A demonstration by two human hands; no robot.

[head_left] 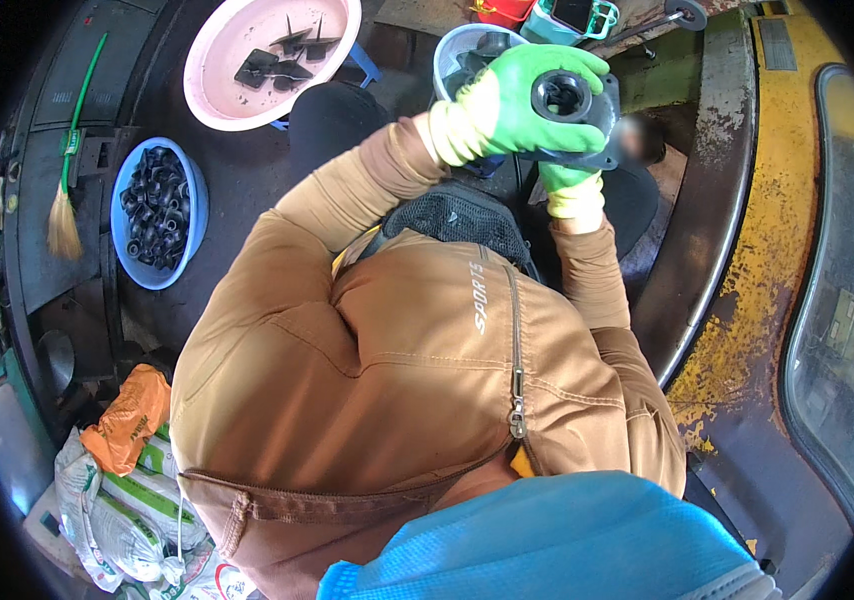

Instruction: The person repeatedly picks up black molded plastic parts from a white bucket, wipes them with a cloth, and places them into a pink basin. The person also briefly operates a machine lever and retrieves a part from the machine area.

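My left hand (518, 97), in a green glove with a pale yellow cuff, is closed around a black flanged part (599, 112). The part has a round raised collar with a dark hollow centre, and holes in its flange corners. Fingers lie along the far side of the collar, and the thumb along the near side. Directly below, my right hand (571, 184) wears a matching glove. Its fingers are hidden beneath the part and my left hand, so its grip does not show. A white-rimmed basket (438, 72) with dark pieces stands just beyond my left hand.
A pink basin (209, 80) holds black bladed pieces. To the left, a blue basin (196, 232) is full of small black parts. A broom (64, 215) and filled bags (127, 520) lie farther left. Worn yellow machinery (762, 240) borders the right side. A turquoise container (545, 28) stands at the back.
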